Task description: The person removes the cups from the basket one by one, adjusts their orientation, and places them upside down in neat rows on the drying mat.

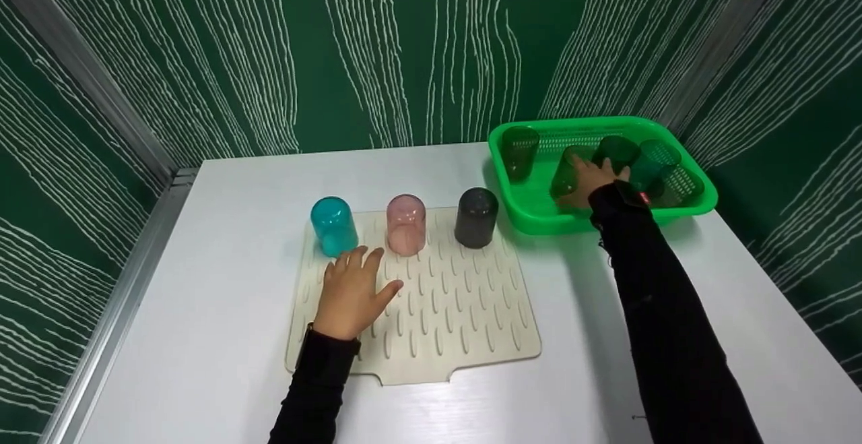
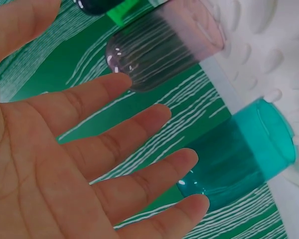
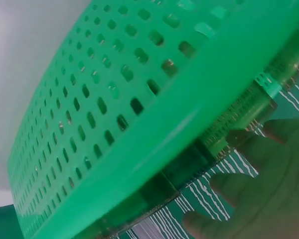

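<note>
On the cream ribbed mat (image 1: 465,336) three see-through tumblers stand upside down in a row: a teal tumbler (image 1: 335,227), a pink tumbler (image 1: 406,225) and a dark grey tumbler (image 1: 477,218). My left hand (image 1: 351,296) hovers just in front of the teal tumbler, fingers spread and holding nothing. In the left wrist view its straight fingers lie close to the teal tumbler (image 2: 239,154). My right hand (image 1: 589,184) reaches into the green basket (image 1: 539,225), fingers spread beside a dark tumbler (image 1: 564,178). Contact with that tumbler is unclear.
The basket also holds a brownish tumbler (image 1: 520,154) at its left, plus several others, including a dark tumbler (image 1: 616,151) and a teal one (image 1: 660,154) to the right. A white table (image 1: 202,309) bears everything. Green panels (image 1: 417,53) with white lines stand behind.
</note>
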